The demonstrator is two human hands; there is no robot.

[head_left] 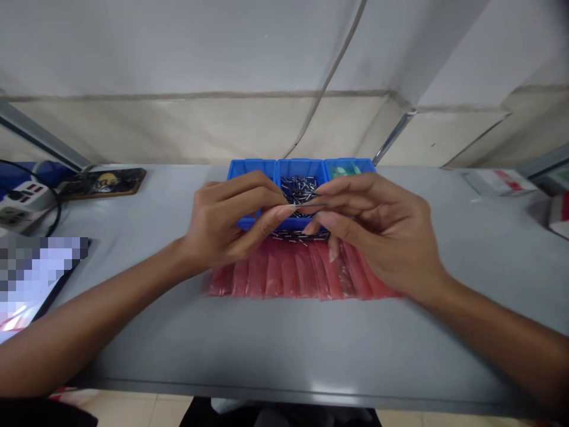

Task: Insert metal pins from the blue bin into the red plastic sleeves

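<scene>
My left hand (235, 219) pinches a thin metal pin (310, 205), which looks like a rivet, between thumb and fingertips. The pin points right, towards my right hand (377, 225), whose curved fingers and thumb stand apart around its free end. Whether the right fingers touch it I cannot tell. Beneath both hands is a blue three-compartment bin (253, 167). Loose metal pins (299, 187) fill its middle compartment, and more pins (293, 236) show at its front. Red plastic bags (271, 273) lie in a row before the bin, partly covered by my right hand.
Something green in clear plastic (347, 170) is in the bin's right compartment. At left are a power strip (24, 204), a dark phone-like object (104, 182) and a device with a blurred screen (40, 279). A white-red box (500, 181) sits at right. A wall closes the back.
</scene>
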